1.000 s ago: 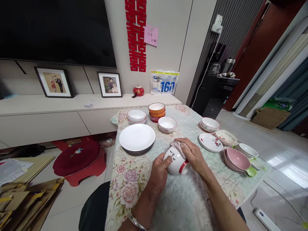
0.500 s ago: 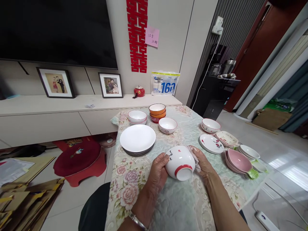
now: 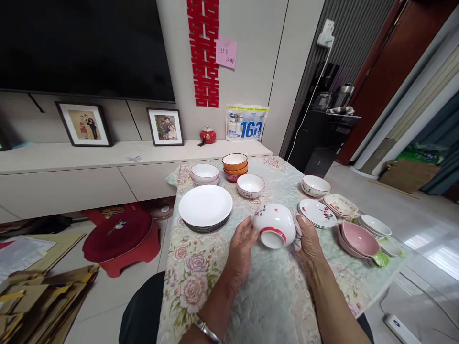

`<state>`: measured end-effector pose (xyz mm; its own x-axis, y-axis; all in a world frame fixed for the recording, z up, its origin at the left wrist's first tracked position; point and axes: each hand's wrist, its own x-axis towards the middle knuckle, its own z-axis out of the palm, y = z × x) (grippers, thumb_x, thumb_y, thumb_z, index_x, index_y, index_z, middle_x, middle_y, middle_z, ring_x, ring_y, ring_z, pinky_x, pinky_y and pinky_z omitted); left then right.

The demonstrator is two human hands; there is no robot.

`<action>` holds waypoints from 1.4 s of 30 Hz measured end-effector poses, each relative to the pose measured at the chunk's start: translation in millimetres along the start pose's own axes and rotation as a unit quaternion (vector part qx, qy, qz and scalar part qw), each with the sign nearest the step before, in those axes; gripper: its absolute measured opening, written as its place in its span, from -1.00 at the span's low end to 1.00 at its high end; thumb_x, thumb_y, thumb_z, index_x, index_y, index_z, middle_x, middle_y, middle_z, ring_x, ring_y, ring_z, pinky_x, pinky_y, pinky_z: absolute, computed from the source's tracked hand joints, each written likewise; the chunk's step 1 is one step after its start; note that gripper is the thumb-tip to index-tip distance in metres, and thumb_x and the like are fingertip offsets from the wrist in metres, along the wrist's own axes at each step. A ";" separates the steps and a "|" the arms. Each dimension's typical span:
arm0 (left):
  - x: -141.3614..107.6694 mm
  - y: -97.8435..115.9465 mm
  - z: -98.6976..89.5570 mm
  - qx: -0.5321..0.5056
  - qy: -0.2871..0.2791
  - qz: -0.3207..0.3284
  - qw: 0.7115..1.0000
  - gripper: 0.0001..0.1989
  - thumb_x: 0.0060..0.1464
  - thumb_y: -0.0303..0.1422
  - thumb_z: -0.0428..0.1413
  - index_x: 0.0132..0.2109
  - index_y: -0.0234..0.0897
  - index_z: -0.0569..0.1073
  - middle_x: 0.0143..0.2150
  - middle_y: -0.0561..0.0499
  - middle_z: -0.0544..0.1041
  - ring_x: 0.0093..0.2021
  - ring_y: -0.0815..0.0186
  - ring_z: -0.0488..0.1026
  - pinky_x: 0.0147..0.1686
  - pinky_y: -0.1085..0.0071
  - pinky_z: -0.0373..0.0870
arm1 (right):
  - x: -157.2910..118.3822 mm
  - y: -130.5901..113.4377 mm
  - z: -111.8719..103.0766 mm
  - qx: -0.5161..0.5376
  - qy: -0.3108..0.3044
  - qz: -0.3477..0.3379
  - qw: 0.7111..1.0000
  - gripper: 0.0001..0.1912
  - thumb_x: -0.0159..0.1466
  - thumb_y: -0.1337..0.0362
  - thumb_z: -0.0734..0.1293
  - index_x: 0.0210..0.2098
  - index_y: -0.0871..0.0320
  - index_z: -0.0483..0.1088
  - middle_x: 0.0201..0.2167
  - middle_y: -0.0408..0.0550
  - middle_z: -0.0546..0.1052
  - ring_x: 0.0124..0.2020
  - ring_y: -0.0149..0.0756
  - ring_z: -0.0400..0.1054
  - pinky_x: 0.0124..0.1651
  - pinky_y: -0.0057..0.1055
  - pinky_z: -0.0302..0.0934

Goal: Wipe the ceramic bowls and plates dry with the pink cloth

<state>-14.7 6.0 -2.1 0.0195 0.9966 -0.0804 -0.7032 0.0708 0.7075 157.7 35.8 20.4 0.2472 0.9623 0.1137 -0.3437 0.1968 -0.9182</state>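
Observation:
A white bowl (image 3: 276, 216) with a red foot ring, dark lettering and a small red mark is held tilted above the table, its base facing me. My right hand (image 3: 309, 241) grips its right side through a pinkish cloth (image 3: 297, 231). At the left side, my left hand (image 3: 241, 251) holds the rim loosely between thumb and fingers. The bowl's inside is hidden from me. Left of the hands is a stack of plates, a white one (image 3: 205, 205) on top of dark ones. Just beyond the held bowl stands another white bowl (image 3: 251, 185).
At the back of the flowered tablecloth (image 3: 195, 286) are orange bowls (image 3: 234, 162) and red-rimmed bowls (image 3: 205, 173). On the right stand a white bowl (image 3: 315, 185), flowered plates (image 3: 315, 212), square dishes (image 3: 340, 204), pink dishes (image 3: 359, 239) and small white bowls (image 3: 375, 224). A red stool (image 3: 122, 239) is at left.
The bowl has moved slightly up and away from me and has turned, its base now pointing more to the left. My left hand's grip has loosened toward the bowl's edge.

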 end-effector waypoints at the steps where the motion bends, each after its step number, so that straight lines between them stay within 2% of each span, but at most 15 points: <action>1: -1.0 -1.9 -1.1 0.025 -0.002 -0.011 1.000 -0.35 -0.10 -0.23 0.35 0.14 -0.32 0.41 0.09 -0.23 0.54 0.16 0.07 0.40 0.19 0.20 0.20 | 0.8 1.2 0.1 -0.001 0.023 -0.003 1.000 -0.61 0.04 -0.04 0.48 -0.36 0.15 0.43 -0.51 -0.17 0.49 -0.57 -0.42 0.31 -0.53 -0.50 0.24; 4: -4.9 -5.7 -2.4 0.111 0.002 -0.050 0.993 -0.27 -0.07 -0.16 0.33 0.20 -0.35 0.34 -0.06 -0.24 0.59 0.04 0.05 0.49 0.14 0.12 0.24 | -0.9 6.3 0.2 -0.088 0.090 -0.052 0.991 -0.59 0.04 -0.04 0.47 -0.33 0.16 0.43 -0.52 -0.20 0.48 -0.55 -0.41 0.28 -0.49 -0.48 0.21; 7: -7.5 -4.8 1.7 0.098 -0.016 -0.076 0.992 -0.36 -0.10 -0.13 0.34 0.10 -0.31 0.42 -0.05 -0.21 0.57 -0.08 0.08 0.52 0.06 0.11 0.32 | -10.2 10.8 3.6 -0.282 0.094 -0.155 0.942 -0.62 0.10 -0.03 0.43 -0.32 0.16 0.45 -0.52 -0.18 0.48 -0.53 -0.36 0.28 -0.45 -0.43 0.18; 12: -7.5 3.7 10.4 -0.028 -0.051 -0.101 0.993 -0.61 -0.01 -0.12 0.27 -0.13 -0.32 0.50 -0.19 -0.13 0.57 -0.21 0.22 0.51 -0.07 0.25 0.41 | -34.5 13.1 19.6 -0.492 -0.110 -0.338 0.795 -0.78 0.31 0.11 0.29 -0.27 0.13 0.45 -0.41 -0.03 0.50 -0.37 -0.23 0.36 -0.26 -0.33 0.22; 14: -7.9 6.4 11.1 -0.053 -0.033 -0.100 0.993 -0.65 -0.02 -0.13 0.28 -0.21 -0.31 0.48 -0.27 -0.06 0.55 -0.27 0.27 0.49 -0.14 0.29 0.43 | -43.2 13.6 24.9 -0.526 -0.156 -0.376 0.747 -0.79 0.36 0.15 0.24 -0.22 0.13 0.43 -0.41 0.00 0.50 -0.34 -0.21 0.36 -0.24 -0.30 0.21; 16: -8.9 7.9 10.9 -0.054 -0.023 -0.101 0.993 -0.67 -0.04 -0.16 0.30 -0.27 -0.30 0.44 -0.33 0.01 0.52 -0.32 0.32 0.46 -0.18 0.33 0.43 | -50.0 14.3 27.4 -0.544 -0.173 -0.395 0.720 -0.80 0.38 0.18 0.21 -0.18 0.13 0.42 -0.39 0.02 0.50 -0.33 -0.20 0.35 -0.25 -0.30 0.19; 18: -9.9 8.4 10.3 -0.041 -0.031 -0.099 0.994 -0.69 -0.04 -0.18 0.30 -0.28 -0.30 0.44 -0.34 0.03 0.50 -0.31 0.33 0.44 -0.20 0.36 0.42 | -55.3 14.5 27.4 -0.545 -0.172 -0.400 0.716 -0.80 0.39 0.19 0.21 -0.15 0.14 0.41 -0.39 0.01 0.49 -0.33 -0.20 0.34 -0.26 -0.31 0.19; 21: -10.1 7.8 9.3 -0.023 -0.050 -0.093 0.994 -0.71 0.01 -0.19 0.26 -0.20 -0.28 0.46 -0.31 0.01 0.50 -0.26 0.29 0.44 -0.22 0.37 0.41 | -60.3 9.4 25.4 -0.537 -0.170 -0.365 0.741 -0.78 0.39 0.18 0.20 -0.14 0.15 0.41 -0.40 -0.01 0.47 -0.34 -0.21 0.34 -0.26 -0.33 0.20; 26: -8.8 7.4 6.9 0.035 -0.058 -0.100 0.993 -0.58 0.07 -0.17 0.19 0.06 -0.19 0.43 -0.10 -0.09 0.52 -0.18 0.20 0.46 -0.25 0.32 0.45 | -56.6 -18.1 22.6 -0.486 -0.232 -0.167 0.826 -0.74 0.37 0.08 0.23 -0.18 0.09 0.45 -0.33 -0.08 0.52 -0.33 -0.25 0.38 -0.27 -0.38 0.21; 28: -9.1 7.9 6.3 0.053 -0.060 -0.109 0.991 -0.51 0.06 -0.16 0.18 0.13 -0.18 0.39 0.01 -0.13 0.50 -0.13 0.14 0.48 -0.25 0.25 0.47 | -50.1 -28.3 21.9 -0.444 -0.171 -0.124 0.871 -0.72 0.36 0.04 0.23 -0.18 0.08 0.44 -0.35 -0.11 0.53 -0.36 -0.26 0.38 -0.29 -0.39 0.22; 30: -9.8 8.3 6.1 0.060 -0.059 -0.113 0.990 -0.46 0.05 -0.16 0.19 0.17 -0.17 0.37 0.08 -0.16 0.47 -0.10 0.12 0.48 -0.23 0.20 0.48 | -42.3 -34.0 22.0 -0.423 -0.091 -0.139 0.891 -0.69 0.35 0.01 0.22 -0.14 0.08 0.44 -0.31 -0.09 0.54 -0.31 -0.22 0.40 -0.24 -0.36 0.24; 32: -10.4 8.2 6.2 0.059 -0.058 -0.109 0.991 -0.45 0.04 -0.17 0.20 0.18 -0.16 0.36 0.12 -0.17 0.45 -0.06 0.10 0.47 -0.20 0.18 0.49 | -35.2 -35.5 22.8 -0.446 -0.097 -0.178 0.872 -0.66 0.34 0.02 0.23 -0.05 0.07 0.44 -0.15 -0.01 0.55 -0.12 -0.12 0.40 -0.06 -0.25 0.25; 35: -10.7 7.4 6.5 0.054 -0.066 -0.101 0.991 -0.46 0.05 -0.17 0.19 0.18 -0.18 0.37 0.11 -0.17 0.46 -0.02 0.09 0.46 -0.18 0.18 0.49 | -28.8 -34.6 23.3 -0.515 -0.151 -0.215 0.816 -0.58 0.31 0.06 0.27 0.08 0.10 0.42 0.14 0.12 0.41 0.17 0.04 0.22 0.18 -0.01 0.12; 38: -10.5 6.7 7.2 0.044 -0.069 -0.100 0.992 -0.44 0.03 -0.16 0.20 0.18 -0.19 0.37 0.11 -0.19 0.47 -0.03 0.07 0.48 -0.19 0.17 0.49 | -26.9 -33.2 21.1 -0.545 -0.164 -0.211 0.794 -0.63 0.29 0.18 0.29 0.06 0.12 0.43 0.08 0.14 0.44 0.12 0.00 0.27 0.15 -0.02 0.17; 42: -10.8 4.6 9.3 0.057 -0.048 -0.103 0.992 -0.40 -0.03 -0.20 0.25 0.17 -0.20 0.36 0.17 -0.18 0.43 -0.05 0.07 0.49 -0.23 0.22 0.51 | -24.2 -25.7 19.0 -0.563 -0.273 -0.171 0.761 -0.68 0.22 0.36 0.31 -0.04 0.08 0.49 -0.02 0.07 0.47 0.02 -0.11 0.34 0.07 -0.16 0.24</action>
<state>-11.5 -4.0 8.5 0.2260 0.9597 -0.1673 -0.5918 0.2716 0.7589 143.4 11.0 48.5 -0.3711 0.8859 0.2784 0.7264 0.4637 -0.5073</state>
